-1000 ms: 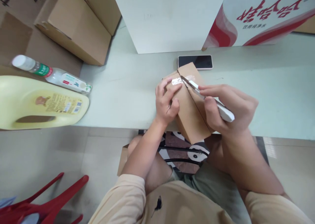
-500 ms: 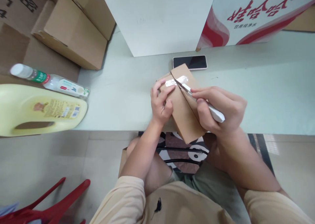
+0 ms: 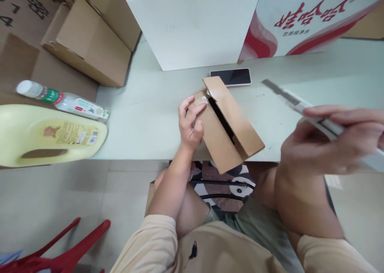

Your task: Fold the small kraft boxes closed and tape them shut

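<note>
A small brown cardboard box [image 3: 220,145] rests at the table's front edge, one corner jutting past it. Its top flaps are parted along the middle, leaving a dark gap. Clear tape [image 3: 201,100] clings near the far end of the seam. My left hand [image 3: 190,125] grips the box's left side, fingertips on the top flap close to the tape. Off to the right and apart from the box, my right hand [image 3: 333,141] is wrapped round a white box cutter [image 3: 303,105]. Its blade is out, pointing to the upper left.
A phone [image 3: 231,77] lies just behind the box. Large white cartons [image 3: 195,29] stand along the table's back. At left are brown cartons [image 3: 93,41], a clear bottle [image 3: 73,105] and a yellow jug [image 3: 69,133]. A red stool [image 3: 78,245] is on the floor.
My right hand has pulled the box cutter away from the seam to the right. The right flap has lifted and the box top has opened. My left hand stays on the box.
</note>
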A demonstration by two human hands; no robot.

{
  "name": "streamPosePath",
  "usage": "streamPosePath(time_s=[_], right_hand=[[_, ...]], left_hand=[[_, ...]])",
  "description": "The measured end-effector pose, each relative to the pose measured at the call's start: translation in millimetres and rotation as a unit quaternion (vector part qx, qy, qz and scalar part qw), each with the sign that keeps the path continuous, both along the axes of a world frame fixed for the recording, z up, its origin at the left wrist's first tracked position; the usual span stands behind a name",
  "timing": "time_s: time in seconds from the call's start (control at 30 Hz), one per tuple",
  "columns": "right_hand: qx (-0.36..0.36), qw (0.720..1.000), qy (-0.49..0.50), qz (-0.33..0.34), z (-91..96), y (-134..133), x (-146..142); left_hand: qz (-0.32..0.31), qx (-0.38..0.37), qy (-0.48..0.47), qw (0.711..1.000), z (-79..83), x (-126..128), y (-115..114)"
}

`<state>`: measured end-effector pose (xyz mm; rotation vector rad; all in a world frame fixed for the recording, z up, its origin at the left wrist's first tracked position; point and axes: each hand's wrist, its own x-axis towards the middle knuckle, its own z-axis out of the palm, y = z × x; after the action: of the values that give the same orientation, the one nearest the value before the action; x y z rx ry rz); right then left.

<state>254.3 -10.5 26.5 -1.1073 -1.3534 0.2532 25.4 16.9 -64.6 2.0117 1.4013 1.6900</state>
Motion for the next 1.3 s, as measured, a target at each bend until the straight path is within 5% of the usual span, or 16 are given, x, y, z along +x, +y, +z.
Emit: streamPosePath(time_s=[0.1, 0.27, 0.43, 0.57, 0.67, 0.77, 0.87, 1.0, 1.17, 1.3], right_hand=[[0.051, 0.992, -0.078, -0.086, -10.0, 23, 4], [-0.166, 0.936, -0.307, -0.044, -56.6, 50, 19], [-0.273, 0.881, -0.387, -0.001, -92.1, 52, 33], [-0.254, 0.902, -0.348, 0.038, -92.0, 49, 33], [-0.215, 0.920, -0.282, 0.167, -87.1, 47, 30], [-0.197, 0.914, -0.208, 0.288, -82.7, 44, 29], [-0.201, 0.912, -0.174, 0.312, -77.5, 41, 25], [-0.234, 0.925, -0.175, 0.243, -71.5, 40, 15], [-0.286, 0.946, -0.143, 0.045, -70.3, 41, 8], [-0.293, 0.953, -0.058, 0.058, -67.6, 39, 8]], left_hand=[[0.019, -0.012, -0.039, 0.999, -2.8, -18, 3], [0.067, -0.061, -0.206, 0.974, -6.8, -46, 10], [0.084, -0.188, -0.405, 0.891, -3.8, -45, 16], [0.111, -0.232, -0.472, 0.843, -2.6, -42, 17], [0.052, -0.237, -0.521, 0.818, -0.1, -43, 14], [0.002, -0.245, -0.522, 0.817, 4.3, -44, 9], [0.004, -0.263, -0.499, 0.826, 6.5, -44, 7], [0.016, -0.283, -0.468, 0.837, 5.5, -44, 10], [-0.053, -0.253, -0.420, 0.870, 0.1, -46, 12], [-0.033, -0.258, -0.357, 0.897, -5.4, -47, 12]])
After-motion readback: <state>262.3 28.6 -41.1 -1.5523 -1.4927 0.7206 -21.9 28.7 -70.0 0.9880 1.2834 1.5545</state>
